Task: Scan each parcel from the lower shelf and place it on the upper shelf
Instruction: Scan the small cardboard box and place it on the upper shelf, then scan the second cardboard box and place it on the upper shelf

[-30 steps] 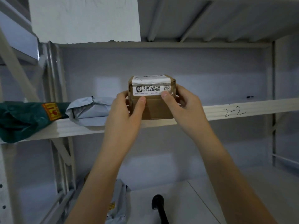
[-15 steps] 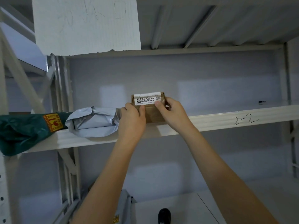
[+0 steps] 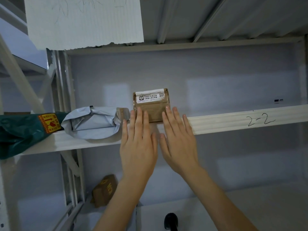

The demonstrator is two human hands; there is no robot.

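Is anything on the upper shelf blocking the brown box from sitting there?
Nothing visible. The brown box already stands on the upper shelf, right of the grey mailer; both hands are flat before it.

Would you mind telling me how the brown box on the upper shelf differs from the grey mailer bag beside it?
The brown box is a stiff, square-edged carton; the grey mailer bag is soft, wrinkled plastic. The box shows a white printed label; none shows on the bag. The box stands upright; the bag lies flat, overhanging the edge. Both rest on the upper shelf.
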